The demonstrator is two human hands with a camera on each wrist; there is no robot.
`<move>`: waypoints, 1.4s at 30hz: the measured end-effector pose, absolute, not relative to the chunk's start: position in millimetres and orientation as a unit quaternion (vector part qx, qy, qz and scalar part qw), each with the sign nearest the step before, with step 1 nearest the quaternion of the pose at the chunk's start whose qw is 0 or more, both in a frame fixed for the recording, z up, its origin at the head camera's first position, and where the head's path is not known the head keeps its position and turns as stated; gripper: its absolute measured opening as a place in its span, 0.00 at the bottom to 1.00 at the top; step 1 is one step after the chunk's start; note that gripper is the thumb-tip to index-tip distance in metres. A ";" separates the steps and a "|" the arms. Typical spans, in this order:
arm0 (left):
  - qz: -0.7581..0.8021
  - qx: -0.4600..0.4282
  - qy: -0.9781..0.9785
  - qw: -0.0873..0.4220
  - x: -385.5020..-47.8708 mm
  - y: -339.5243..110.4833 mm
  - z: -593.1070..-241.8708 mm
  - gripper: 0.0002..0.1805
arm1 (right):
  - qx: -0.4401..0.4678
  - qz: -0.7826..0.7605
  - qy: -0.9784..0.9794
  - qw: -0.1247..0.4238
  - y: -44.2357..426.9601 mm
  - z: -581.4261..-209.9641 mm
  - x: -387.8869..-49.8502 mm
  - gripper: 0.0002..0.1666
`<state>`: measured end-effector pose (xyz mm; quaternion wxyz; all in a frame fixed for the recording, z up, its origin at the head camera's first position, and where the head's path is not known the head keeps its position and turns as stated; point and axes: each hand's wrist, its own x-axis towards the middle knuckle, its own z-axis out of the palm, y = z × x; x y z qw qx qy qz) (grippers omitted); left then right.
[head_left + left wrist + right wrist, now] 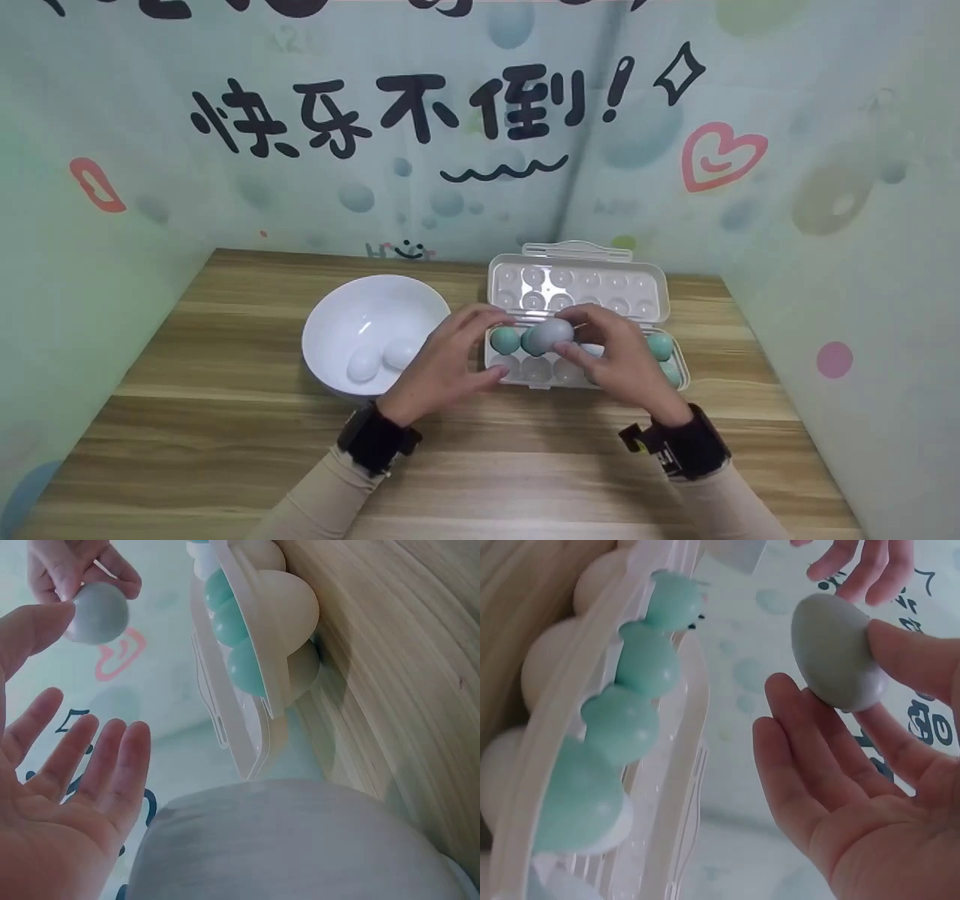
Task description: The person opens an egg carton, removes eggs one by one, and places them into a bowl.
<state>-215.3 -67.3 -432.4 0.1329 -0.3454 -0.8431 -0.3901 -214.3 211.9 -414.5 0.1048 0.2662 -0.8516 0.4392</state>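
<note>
My right hand [619, 360] pinches a pale grey-white egg [836, 652] between thumb and fingertips, above the egg carton [536, 386]. Apart from that egg in the head view, my left hand [450, 360] hovers at the carton's left end, fingers spread and holding nothing. The clear plastic carton lies with its lid [577, 289] folded back. Green eggs [505, 340] sit in its back row and at its right end, partly hidden by the right hand. Several front cups on the left hold no egg.
Left of the carton stands a white bowl [330, 322] with two white eggs [364, 365] visible, partly behind my left hand. The wooden table [487, 480] ends at a printed cloth backdrop [300, 202] behind and at both sides.
</note>
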 end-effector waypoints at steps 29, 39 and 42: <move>-0.415 -0.382 -0.801 0.202 -209.4 -45.2 -435.8 0.23 | 0.280 0.502 -0.818 0.004 190.8 -412.9 -200.6 0.18; -0.413 -0.357 -0.815 0.193 -214.9 -63.5 -422.8 0.23 | 0.300 0.399 -0.862 0.086 210.5 -403.8 -207.0 0.19; -0.417 -0.337 -0.826 0.174 -215.7 -75.2 -415.4 0.23 | 0.313 0.361 -0.872 0.112 218.3 -399.9 -209.1 0.20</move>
